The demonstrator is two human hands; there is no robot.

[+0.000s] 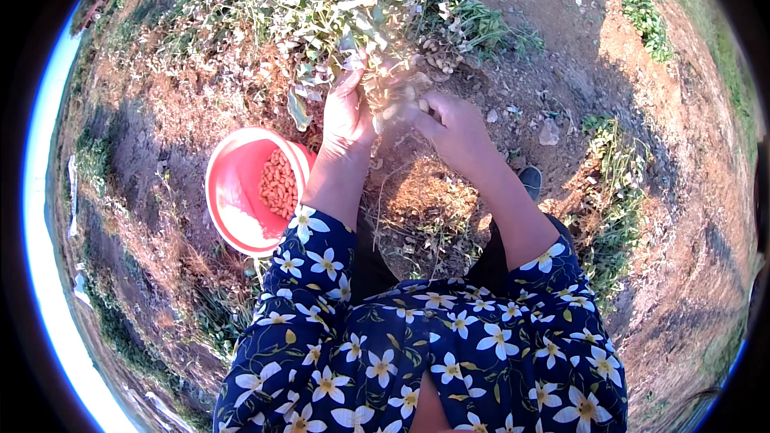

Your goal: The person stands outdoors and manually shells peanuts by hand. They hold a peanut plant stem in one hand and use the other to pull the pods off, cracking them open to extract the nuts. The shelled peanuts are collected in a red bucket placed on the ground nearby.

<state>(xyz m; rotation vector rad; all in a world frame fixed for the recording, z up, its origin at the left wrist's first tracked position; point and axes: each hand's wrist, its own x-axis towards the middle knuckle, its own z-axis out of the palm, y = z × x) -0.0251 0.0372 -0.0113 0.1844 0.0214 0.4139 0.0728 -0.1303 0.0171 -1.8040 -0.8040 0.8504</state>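
My left hand [349, 109] grips a bunch of uprooted peanut plants [355, 18] by the stems, near the roots. The leafy tops point away from me and the root end, blurred by motion, hangs with pale pods [388, 113] on it. Just right of the roots, my right hand [457, 132] has its thumb and fingers closed on a peanut pod [424, 106]. Left of my left forearm stands a red plastic bucket [231, 186], tilted in view, with many loose peanut pods [278, 183] inside.
More pulled peanut plants [469, 21] with pods lie on the soil beyond my hands. Another heap of plants [613, 192] is at the right, past my shoe [530, 181]. A stone [549, 132] lies on the dry ground. Green plants [640, 12] grow at the far right.
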